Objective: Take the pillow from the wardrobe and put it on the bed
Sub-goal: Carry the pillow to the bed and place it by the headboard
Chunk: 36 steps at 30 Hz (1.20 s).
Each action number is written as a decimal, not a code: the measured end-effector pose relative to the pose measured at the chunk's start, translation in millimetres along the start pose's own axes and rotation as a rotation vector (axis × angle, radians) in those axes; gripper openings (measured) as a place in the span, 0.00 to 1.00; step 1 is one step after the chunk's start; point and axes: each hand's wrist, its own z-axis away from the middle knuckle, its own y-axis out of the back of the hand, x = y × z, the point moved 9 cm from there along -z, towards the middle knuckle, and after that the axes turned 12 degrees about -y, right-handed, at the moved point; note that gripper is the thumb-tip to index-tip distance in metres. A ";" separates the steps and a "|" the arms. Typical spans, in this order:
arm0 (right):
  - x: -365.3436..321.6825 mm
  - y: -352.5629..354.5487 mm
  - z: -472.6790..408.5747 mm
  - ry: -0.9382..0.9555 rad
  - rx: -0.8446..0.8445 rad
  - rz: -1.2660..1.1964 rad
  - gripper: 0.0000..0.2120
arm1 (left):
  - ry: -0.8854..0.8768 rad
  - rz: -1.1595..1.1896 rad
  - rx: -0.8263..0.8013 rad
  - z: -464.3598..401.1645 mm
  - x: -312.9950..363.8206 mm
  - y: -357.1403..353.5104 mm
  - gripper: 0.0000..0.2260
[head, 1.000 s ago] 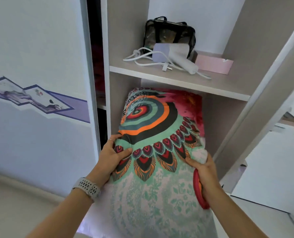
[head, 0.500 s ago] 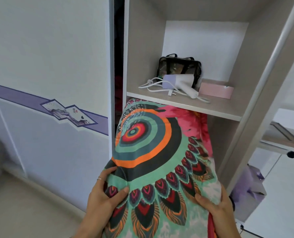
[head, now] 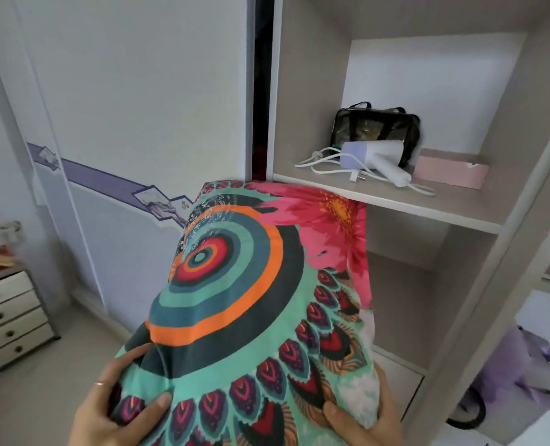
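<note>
A big pillow (head: 251, 294) in a bright cover, with teal, orange and black rings, peacock-feather shapes and a pink flower, fills the lower middle of the head view. It is held upright in front of the open wardrobe (head: 299, 107), its top corner level with the shelf edge. My left hand (head: 112, 407) grips its lower left edge, thumb on the front. My right hand (head: 360, 420) grips the lower right edge. The pillow's bottom is out of frame. No bed is in view.
On the wardrobe shelf (head: 428, 204) lie a white hair dryer (head: 376, 159) with its cord, a clear black-trimmed bag (head: 376, 127) and a pink box (head: 450, 170). A sliding door (head: 138, 107) stands left. A chest of drawers (head: 6, 317) is far left, a purple bag (head: 518, 381) lower right.
The pillow has come out of the lower compartment and swung left, toward me. The view has turned left and up, bringing the drawers into sight. Both hands keep their grip.
</note>
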 end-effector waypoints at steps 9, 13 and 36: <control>16.9 -108.1 -11.0 0.088 -0.232 -0.022 0.38 | 0.016 -0.133 0.217 13.8 -34.5 118.8 0.26; 0.2 -170.5 -54.1 0.087 -0.300 -0.054 0.32 | 0.012 0.026 0.384 -18.1 -52.8 144.7 0.25; 23.5 -449.9 -260.2 0.243 -0.469 0.061 0.23 | 0.018 -0.076 0.635 -191.0 -184.4 302.0 0.22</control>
